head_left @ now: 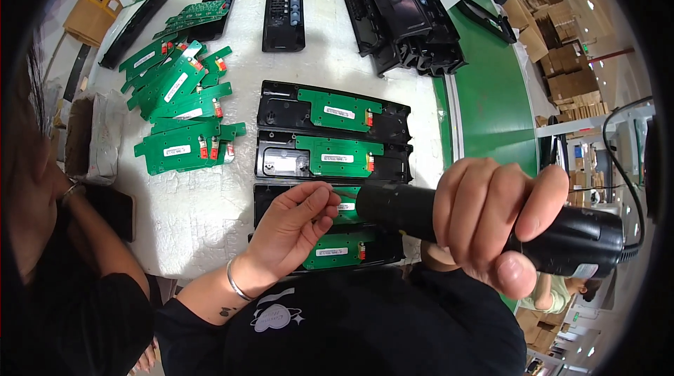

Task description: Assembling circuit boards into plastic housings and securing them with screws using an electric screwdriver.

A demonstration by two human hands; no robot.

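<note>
Right hand (491, 214): one, mine, fingers wrapped firmly round a black cylindrical tool (397, 209), which lies crosswise with its front end pointing left and a black cable (637, 214) leaving its rear; left hand (291, 228): one, mine, thumb and forefinger brought together just beside the tool's front end, whether pinching something small I cannot tell; black housings: four, in a column on the white surface (210, 214) before me, the uppermost (281, 106) and the second (270, 139) in plain view, the third and fourth partly covered by my hands and the tool; green circuit boards: one per housing, the top one (340, 109) with a white label and a red part at its right end; loose green boards (175, 88): a heap, overlapping, left of the column; further black housing (284, 14): one, lying lengthwise beyond; stacked black housings (407, 11): several, far right; co-worker's arm (105, 235): one, at my left
</note>
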